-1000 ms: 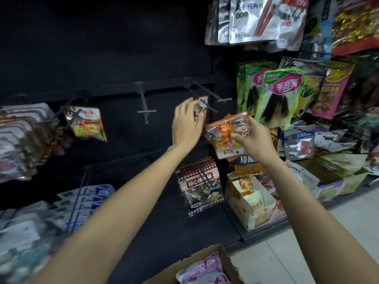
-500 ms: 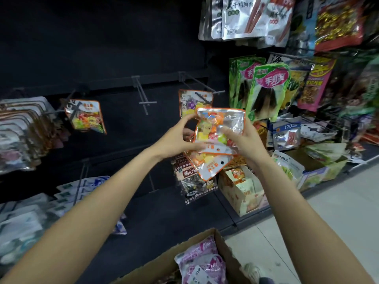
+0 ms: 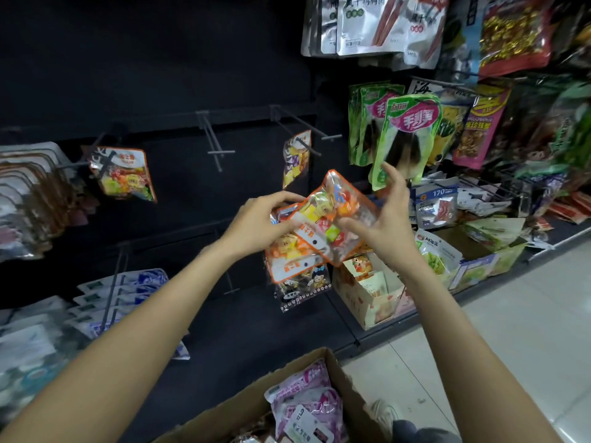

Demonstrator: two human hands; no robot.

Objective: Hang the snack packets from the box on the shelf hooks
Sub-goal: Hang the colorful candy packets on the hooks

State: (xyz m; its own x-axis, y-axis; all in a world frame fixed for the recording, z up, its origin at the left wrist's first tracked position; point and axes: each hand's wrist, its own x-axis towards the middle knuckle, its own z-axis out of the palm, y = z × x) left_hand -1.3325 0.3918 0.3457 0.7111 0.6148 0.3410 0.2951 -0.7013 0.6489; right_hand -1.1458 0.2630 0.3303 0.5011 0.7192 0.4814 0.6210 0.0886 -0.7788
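Note:
Two clear, orange-edged snack packets [image 3: 332, 215] full of bright candies are in front of the shelf, one overlapping the other. My left hand [image 3: 260, 223] grips their left side with curled fingers. My right hand [image 3: 385, 215] is at the top packet's right edge, thumb lying across its front, fingers straight and spread upward. A matching packet [image 3: 295, 158] hangs on a shelf hook [image 3: 302, 127] just above my hands. Left of that is a bare hook [image 3: 215, 140]. The cardboard box [image 3: 243, 407] sits at the bottom of the view with pink packets [image 3: 307, 407] in it.
Another candy packet [image 3: 123, 174] hangs at left beside a row of dark packets [image 3: 25, 193]. Green bags [image 3: 406, 135] and other snacks crowd the right shelves. A small open carton [image 3: 367, 298] stands on the bottom shelf. White floor tiles [image 3: 511, 330] lie to the right.
My left hand let go of the packet now hanging on the hook and came down onto the packets. My right hand's fingers have straightened, and the packets have tilted.

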